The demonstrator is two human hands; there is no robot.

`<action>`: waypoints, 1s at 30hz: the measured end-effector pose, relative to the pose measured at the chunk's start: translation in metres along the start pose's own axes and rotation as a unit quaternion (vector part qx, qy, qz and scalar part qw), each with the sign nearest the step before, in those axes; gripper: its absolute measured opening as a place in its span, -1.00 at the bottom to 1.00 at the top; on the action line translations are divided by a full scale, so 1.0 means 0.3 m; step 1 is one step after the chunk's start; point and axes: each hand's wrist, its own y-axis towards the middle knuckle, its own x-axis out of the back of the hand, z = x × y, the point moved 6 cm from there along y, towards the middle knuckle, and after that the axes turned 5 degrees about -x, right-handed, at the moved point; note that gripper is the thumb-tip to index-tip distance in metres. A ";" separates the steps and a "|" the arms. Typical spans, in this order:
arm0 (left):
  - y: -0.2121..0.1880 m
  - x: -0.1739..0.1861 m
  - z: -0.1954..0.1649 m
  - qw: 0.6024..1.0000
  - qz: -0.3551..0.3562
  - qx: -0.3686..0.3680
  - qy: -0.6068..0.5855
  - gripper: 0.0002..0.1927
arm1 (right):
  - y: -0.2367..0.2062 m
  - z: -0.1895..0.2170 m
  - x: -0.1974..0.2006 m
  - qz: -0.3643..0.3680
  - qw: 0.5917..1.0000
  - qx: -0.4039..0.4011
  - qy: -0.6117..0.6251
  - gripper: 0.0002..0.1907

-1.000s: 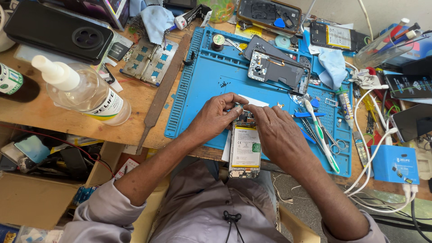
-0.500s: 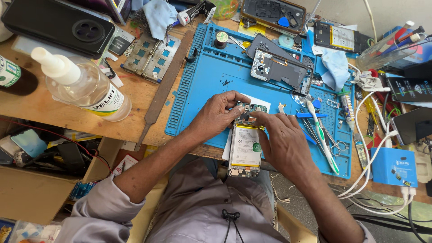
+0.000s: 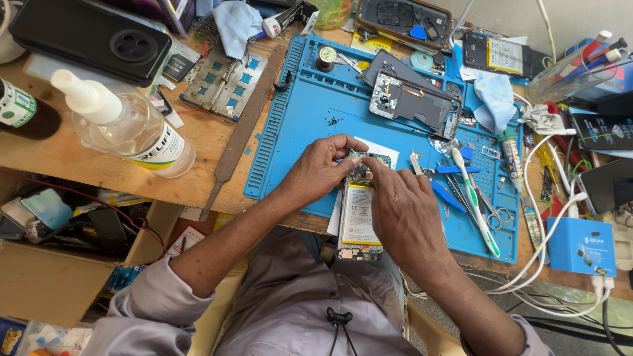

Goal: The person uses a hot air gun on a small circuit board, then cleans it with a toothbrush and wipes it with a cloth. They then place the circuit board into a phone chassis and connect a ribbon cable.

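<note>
Both hands meet over the opened smartphone with a white battery (image 3: pixel 359 217) at the blue silicone mat's (image 3: pixel 310 112) near edge: left hand (image 3: pixel 320 170) pinches its top, right hand (image 3: pixel 402 211) fingertips press beside.

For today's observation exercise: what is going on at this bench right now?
A person bends over an opened phone lying on a blue work mat. The left hand steadies its top end, and the right hand presses fingertips there too. A toothbrush, tweezers and another dismantled phone lie nearby on the mat.
</note>
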 end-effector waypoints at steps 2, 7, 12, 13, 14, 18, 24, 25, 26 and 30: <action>0.000 0.000 0.000 1.000 -0.001 -0.003 0.002 -0.73 | 0.011 -0.004 0.000 -0.006 1.000 0.003 0.027 -0.49; 0.002 0.001 -0.006 1.000 -0.003 -0.012 -0.004 -0.74 | 0.016 -0.014 -0.011 0.006 1.000 0.003 -0.008 -0.43; 0.000 0.003 0.000 1.000 -0.010 -0.004 0.011 -0.78 | 0.018 0.003 -0.021 0.024 0.999 0.011 -0.030 -0.33; 0.000 0.002 -0.001 1.000 -0.011 -0.008 0.010 -0.78 | 0.026 0.000 -0.025 0.035 0.999 0.005 -0.029 -0.33; 0.001 0.001 -0.004 1.000 -0.011 -0.016 0.012 -0.78 | 0.035 -0.005 -0.029 0.046 0.999 -0.002 -0.027 -0.33; 0.001 0.002 -0.011 1.000 -0.013 -0.022 0.002 -0.78 | 0.064 -0.040 -0.033 0.087 0.994 -0.008 0.072 -0.29; -0.004 0.010 -0.014 1.000 -0.015 -0.008 0.010 -0.74 | 0.030 -0.060 -0.009 0.013 0.990 0.005 0.143 -0.33; -0.004 0.012 -0.014 1.000 -0.015 -0.007 0.008 -0.74 | 0.023 -0.052 -0.013 0.009 0.991 0.006 0.136 -0.34; -0.004 0.012 -0.016 1.000 -0.013 -0.010 0.005 -0.73 | 0.019 -0.043 -0.017 0.006 0.992 0.006 0.128 -0.34; -0.002 0.011 -0.018 1.000 -0.009 -0.009 0.003 -0.72 | 0.010 0.005 -0.011 -0.002 0.995 0.027 0.101 -0.34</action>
